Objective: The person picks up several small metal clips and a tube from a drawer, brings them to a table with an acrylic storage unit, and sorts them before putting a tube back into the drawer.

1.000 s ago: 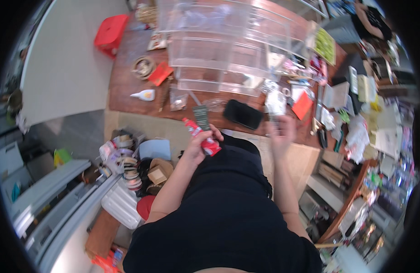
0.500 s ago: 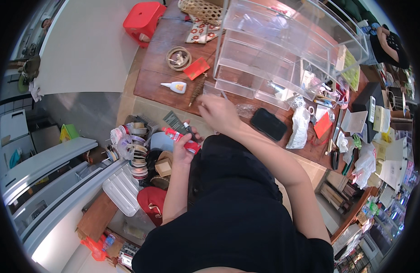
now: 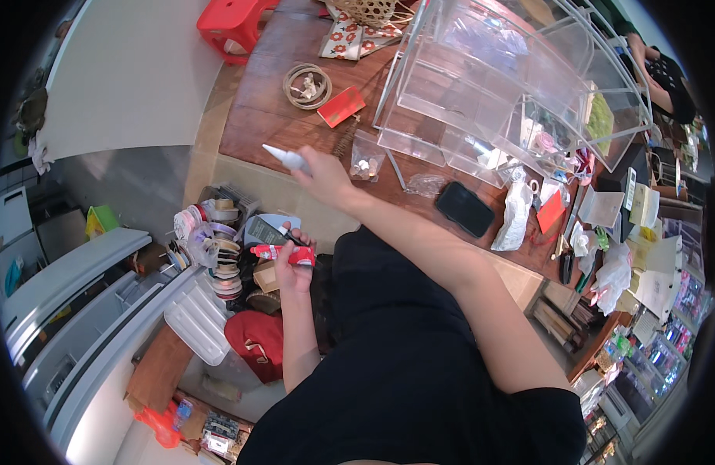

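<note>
My left hand (image 3: 295, 273) is closed around a red tube (image 3: 272, 253) and a dark green tube (image 3: 263, 230), holding them in front of my lap. Over the table's near left edge, my right hand (image 3: 326, 177) grips a white squeeze bottle (image 3: 286, 157) whose pointed nozzle faces left. Just beyond that hand lie a red envelope-like packet (image 3: 342, 107) and a clear bag (image 3: 366, 159) with small pale pieces inside. Farther off, a coiled cord ring (image 3: 307, 85) rests on the wood.
A clear acrylic drawer unit (image 3: 466, 101) stands on the brown table (image 3: 253, 101). A black phone (image 3: 464, 209) and a white crumpled packet (image 3: 515, 215) lie at its near edge. Ribbon spools (image 3: 225, 267) are stacked at my left. A red stool (image 3: 229, 27) stands beyond the table.
My right hand has moved left and picked up the squeeze bottle from the table. My left hand with the tubes has shifted slightly left and down.
</note>
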